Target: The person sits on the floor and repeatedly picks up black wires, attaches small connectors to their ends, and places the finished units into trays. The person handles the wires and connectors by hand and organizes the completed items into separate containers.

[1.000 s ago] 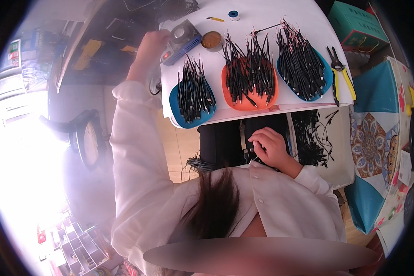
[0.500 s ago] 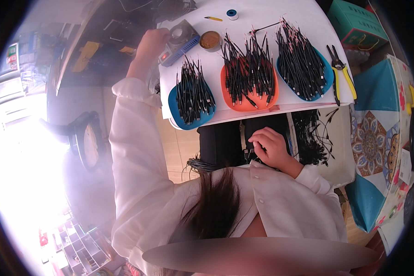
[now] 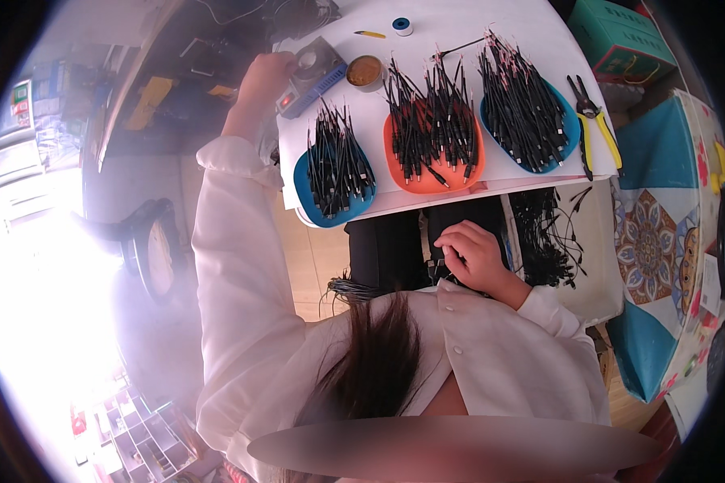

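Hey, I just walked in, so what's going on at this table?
A person's left hand is at the left side of a small grey-and-blue device on the white table; whether it grips anything is hidden. The right hand lies over the lap, loosely curled. Black cables stand bunched in three trays: the left blue tray, the orange tray and the right blue tray.

Tight here: the left hand sits right beside the grey device, which blocks a straight run rightward, the round tin just beyond. Bristling cables crowd the left blue tray, orange tray and right blue tray, only slim gaps between, with pliers flanking the right. The open lane is bare worktop, right of the spool!
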A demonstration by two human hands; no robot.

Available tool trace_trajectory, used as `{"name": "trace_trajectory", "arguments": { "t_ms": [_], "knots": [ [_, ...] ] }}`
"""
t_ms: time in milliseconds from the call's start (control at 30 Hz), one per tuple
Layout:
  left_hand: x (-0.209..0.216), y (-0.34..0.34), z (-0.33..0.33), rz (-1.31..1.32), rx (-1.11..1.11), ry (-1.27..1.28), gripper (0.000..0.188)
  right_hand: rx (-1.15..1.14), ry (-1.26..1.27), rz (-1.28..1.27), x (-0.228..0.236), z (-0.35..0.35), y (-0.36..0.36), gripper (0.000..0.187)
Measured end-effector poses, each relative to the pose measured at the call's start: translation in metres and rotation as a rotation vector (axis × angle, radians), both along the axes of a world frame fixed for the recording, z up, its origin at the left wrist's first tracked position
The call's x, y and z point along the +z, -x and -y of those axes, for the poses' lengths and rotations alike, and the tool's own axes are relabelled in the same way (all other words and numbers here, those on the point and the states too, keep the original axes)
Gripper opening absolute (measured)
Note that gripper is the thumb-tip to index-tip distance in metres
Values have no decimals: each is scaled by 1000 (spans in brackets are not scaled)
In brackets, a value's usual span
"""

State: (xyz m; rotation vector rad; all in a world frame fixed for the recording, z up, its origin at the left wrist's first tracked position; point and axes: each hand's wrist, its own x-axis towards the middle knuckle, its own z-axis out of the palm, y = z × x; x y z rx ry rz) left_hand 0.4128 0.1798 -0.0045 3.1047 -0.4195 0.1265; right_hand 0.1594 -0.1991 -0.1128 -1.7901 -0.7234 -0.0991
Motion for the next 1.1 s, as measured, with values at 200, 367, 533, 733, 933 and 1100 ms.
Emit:
{"name": "trace_trajectory", "arguments": {
  "t_ms": [200, 367, 533, 733, 933, 1100],
  "knots": [
    [2, 1, 4, -3, 12, -9, 12, -7, -15, 7, 1, 1, 3, 10],
    [2, 2, 9, -11, 51, -53, 11, -15, -9, 22, 1, 2, 6, 9],
    [9, 5, 10, 48, 26, -95, 11, -17, -13, 30, 0, 2, 8, 9],
    [72, 71, 23, 314, 125, 332, 13, 8, -10, 2, -1, -1, 13, 8],
    [161, 207, 66, 221, 68, 1134, 21, 53, -20, -88, 1, -6, 23, 6],
    [201, 299, 97, 91, -21, 1457, 16, 44, -83, -130, 28, -7, 31, 8]
  ]
}}
